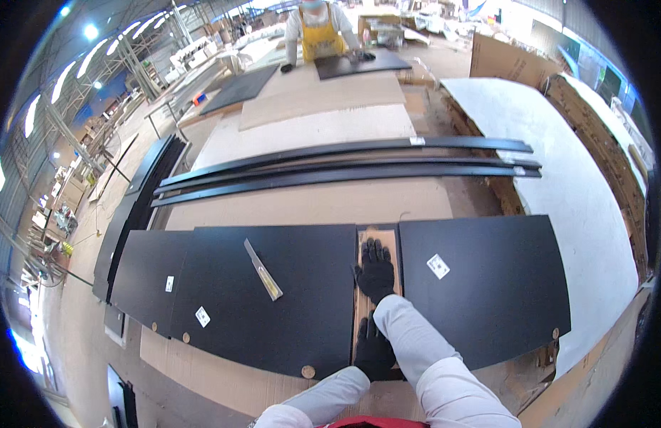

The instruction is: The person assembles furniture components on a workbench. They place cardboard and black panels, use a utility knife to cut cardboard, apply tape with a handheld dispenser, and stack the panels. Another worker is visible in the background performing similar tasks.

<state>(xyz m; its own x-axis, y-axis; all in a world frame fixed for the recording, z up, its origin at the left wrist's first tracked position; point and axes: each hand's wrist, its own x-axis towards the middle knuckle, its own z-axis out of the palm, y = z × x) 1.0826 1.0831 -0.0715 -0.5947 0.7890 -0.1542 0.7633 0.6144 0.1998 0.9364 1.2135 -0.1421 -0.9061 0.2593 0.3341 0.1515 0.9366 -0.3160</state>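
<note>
My right hand (pixel 376 273), in a black glove, lies flat with fingers spread on a strip of brown cardboard (pixel 363 305). Nearer my body, my left hand (pixel 373 350), also gloved in black, rests palm down on the same strip. The cardboard lies on a narrow dark piece between two black panels, a left panel (pixel 303 321) and a right panel (pixel 486 289). A long, narrow pale item with a yellowish section (pixel 263 270) lies on the left panel; its exact kind is unclear. White labels, such as a printed label (pixel 438 266), sit on the panels.
Several long black rails (pixel 341 168) lie across the table beyond the panels. Stacked black boards (pixel 143 182) stand at the left, and a large white sheet (pixel 571 187) covers the right side. Across the way, a person in a yellow apron (pixel 321 35) handles a dark board (pixel 362 65).
</note>
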